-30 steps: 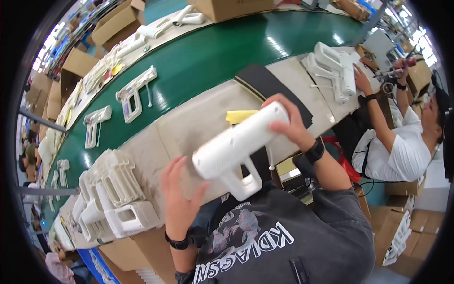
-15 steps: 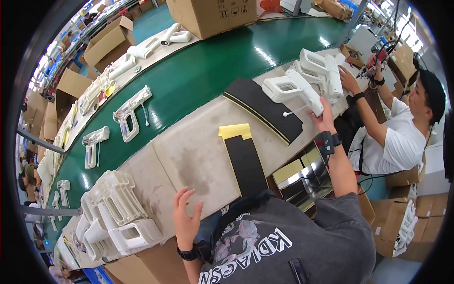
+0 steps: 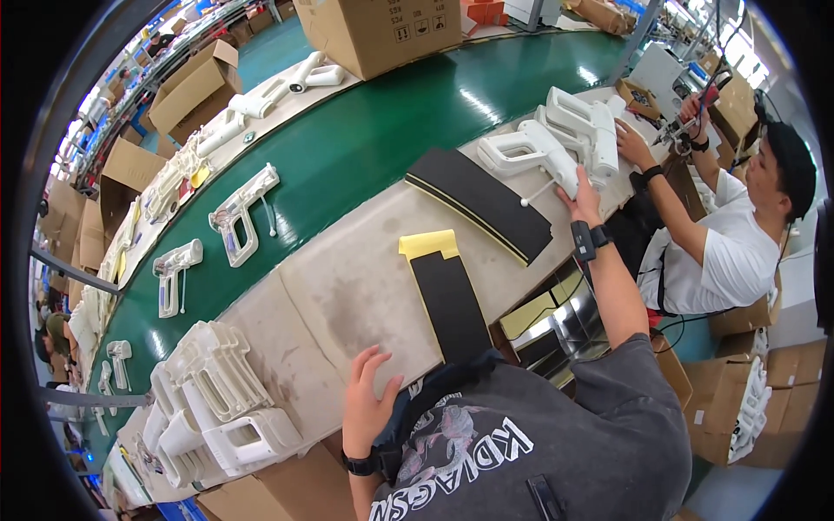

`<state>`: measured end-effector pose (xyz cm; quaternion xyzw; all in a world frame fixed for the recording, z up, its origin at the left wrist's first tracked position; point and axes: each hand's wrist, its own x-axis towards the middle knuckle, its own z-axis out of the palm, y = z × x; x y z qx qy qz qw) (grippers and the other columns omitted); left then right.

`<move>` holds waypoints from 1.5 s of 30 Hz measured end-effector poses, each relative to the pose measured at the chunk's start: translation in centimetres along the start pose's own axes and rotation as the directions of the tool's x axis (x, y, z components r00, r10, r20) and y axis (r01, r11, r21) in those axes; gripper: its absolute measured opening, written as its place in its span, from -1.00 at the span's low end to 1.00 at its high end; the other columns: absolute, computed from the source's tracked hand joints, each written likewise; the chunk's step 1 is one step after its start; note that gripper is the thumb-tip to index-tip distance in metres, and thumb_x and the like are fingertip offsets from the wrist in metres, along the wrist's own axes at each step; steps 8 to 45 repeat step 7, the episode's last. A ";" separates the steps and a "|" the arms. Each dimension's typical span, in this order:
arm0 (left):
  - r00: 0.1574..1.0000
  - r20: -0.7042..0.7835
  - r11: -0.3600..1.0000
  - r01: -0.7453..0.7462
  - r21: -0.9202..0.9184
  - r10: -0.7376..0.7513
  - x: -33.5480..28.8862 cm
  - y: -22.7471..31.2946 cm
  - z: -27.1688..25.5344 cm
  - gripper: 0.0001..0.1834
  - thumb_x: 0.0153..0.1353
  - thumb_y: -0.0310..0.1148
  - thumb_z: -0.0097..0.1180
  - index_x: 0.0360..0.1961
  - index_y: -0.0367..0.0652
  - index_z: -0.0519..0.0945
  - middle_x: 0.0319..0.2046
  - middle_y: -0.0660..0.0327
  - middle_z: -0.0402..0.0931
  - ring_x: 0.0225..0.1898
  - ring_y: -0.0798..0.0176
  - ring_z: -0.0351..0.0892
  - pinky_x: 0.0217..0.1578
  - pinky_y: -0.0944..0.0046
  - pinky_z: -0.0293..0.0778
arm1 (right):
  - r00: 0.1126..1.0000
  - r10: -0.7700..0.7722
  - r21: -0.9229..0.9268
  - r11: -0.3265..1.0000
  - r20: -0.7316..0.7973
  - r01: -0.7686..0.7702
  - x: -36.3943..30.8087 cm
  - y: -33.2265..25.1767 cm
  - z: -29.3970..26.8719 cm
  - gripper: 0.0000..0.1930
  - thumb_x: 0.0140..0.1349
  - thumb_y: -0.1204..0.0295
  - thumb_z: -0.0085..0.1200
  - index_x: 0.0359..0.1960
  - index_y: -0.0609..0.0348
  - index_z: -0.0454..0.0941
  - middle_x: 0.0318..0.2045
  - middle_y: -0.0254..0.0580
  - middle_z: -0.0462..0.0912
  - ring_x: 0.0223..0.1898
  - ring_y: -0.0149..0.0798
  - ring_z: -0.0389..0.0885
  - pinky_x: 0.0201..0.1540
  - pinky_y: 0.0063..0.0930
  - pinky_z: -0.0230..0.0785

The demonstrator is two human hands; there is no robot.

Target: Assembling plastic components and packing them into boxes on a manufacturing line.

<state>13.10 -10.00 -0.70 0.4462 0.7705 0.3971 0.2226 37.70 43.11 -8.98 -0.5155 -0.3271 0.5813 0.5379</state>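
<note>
A white gun-shaped plastic casing (image 3: 526, 153) is in my right hand (image 3: 584, 201), whose fingers close round its narrow barrel end. From the casing hangs a thin white cord with a small round tip. It lies against a stack of similar white gun casings (image 3: 584, 122) at the right of the worktable (image 3: 347, 286). Over the table's near edge is my left hand (image 3: 368, 404), empty, its fingers apart. Between my hands lie a black foam strip with a yellow flap (image 3: 447, 300) and, farther off, a longer black foam strip (image 3: 478, 200).
Several opened gun halves (image 3: 245, 215) rest on the green conveyor belt (image 3: 373, 130). White casings (image 3: 213, 391) are piled at the left. A large cardboard box (image 3: 378, 35) stands beyond the belt. At the right a co-worker (image 3: 721, 234) reaches toward the stack and holds a tool.
My right hand has shifted slightly away from me and left with the casing, closer against the stack. My left hand has moved a little to the right, still empty.
</note>
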 end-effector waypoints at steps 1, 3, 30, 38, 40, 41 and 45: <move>1.000 0.016 1.000 -0.004 0.005 0.003 0.0 0.0 -0.1 -0.58 0.23 -0.41 0.29 0.12 -0.16 0.56 0.24 0.07 0.43 0.23 0.01 0.45 0.09 0.12 0.48 | 0.999 -0.037 -0.020 0.999 -0.024 0.036 0.2 0.1 0.7 -0.44 0.30 0.06 0.25 0.14 0.24 0.46 -0.01 -0.09 0.62 -0.10 -0.16 0.70 -0.23 -0.21 0.70; 1.000 0.016 1.000 -0.003 -0.002 0.003 -0.2 -0.5 -0.1 -0.58 0.23 -0.41 0.29 0.13 -0.16 0.56 0.25 0.06 0.41 0.24 0.01 0.45 0.10 0.11 0.48 | 0.999 -0.038 -0.029 0.999 -0.031 0.037 0.2 0.3 1.1 -0.41 0.29 0.06 0.26 0.14 0.29 0.45 -0.02 -0.05 0.62 -0.11 -0.15 0.70 -0.25 -0.22 0.71; 1.000 0.017 1.000 0.020 -0.013 -0.020 -1.0 -1.1 -0.3 -0.58 0.25 -0.39 0.27 0.14 -0.15 0.55 0.27 0.05 0.39 0.25 0.00 0.44 0.12 0.10 0.47 | 0.999 -0.032 -0.174 0.984 -0.003 0.031 0.7 0.4 0.9 -0.29 0.25 0.05 0.29 0.15 0.47 0.36 -0.01 0.19 0.58 -0.29 -0.14 0.73 -0.51 -0.35 0.67; 1.000 0.017 1.000 0.020 -0.013 -0.020 -1.0 -1.1 -0.3 -0.58 0.25 -0.39 0.27 0.14 -0.15 0.55 0.27 0.05 0.39 0.25 0.00 0.44 0.12 0.10 0.47 | 0.999 -0.032 -0.174 0.984 -0.003 0.031 0.7 0.4 0.9 -0.29 0.25 0.05 0.29 0.15 0.47 0.36 -0.01 0.19 0.58 -0.29 -0.14 0.73 -0.51 -0.35 0.67; 1.000 0.017 1.000 0.020 -0.013 -0.020 -1.0 -1.1 -0.3 -0.58 0.25 -0.39 0.27 0.14 -0.15 0.55 0.27 0.05 0.39 0.25 0.00 0.44 0.12 0.10 0.47 | 0.999 -0.032 -0.174 0.984 -0.003 0.031 0.7 0.4 0.9 -0.29 0.25 0.05 0.29 0.15 0.47 0.36 -0.01 0.19 0.58 -0.29 -0.14 0.73 -0.51 -0.35 0.67; 1.000 0.017 1.000 0.020 -0.013 -0.020 -1.0 -1.1 -0.3 -0.58 0.25 -0.39 0.27 0.14 -0.15 0.55 0.27 0.05 0.39 0.25 0.00 0.44 0.12 0.10 0.47 | 0.999 -0.032 -0.174 0.984 -0.003 0.031 0.7 0.4 0.9 -0.29 0.25 0.05 0.29 0.15 0.47 0.36 -0.01 0.19 0.58 -0.29 -0.14 0.73 -0.51 -0.35 0.67; 1.000 0.017 1.000 0.020 -0.013 -0.020 -1.0 -1.1 -0.3 -0.58 0.25 -0.39 0.27 0.14 -0.15 0.55 0.27 0.05 0.39 0.25 0.00 0.44 0.12 0.10 0.47 | 0.999 -0.032 -0.174 0.984 -0.003 0.031 0.7 0.4 0.9 -0.29 0.25 0.05 0.29 0.15 0.47 0.36 -0.01 0.19 0.58 -0.29 -0.14 0.73 -0.51 -0.35 0.67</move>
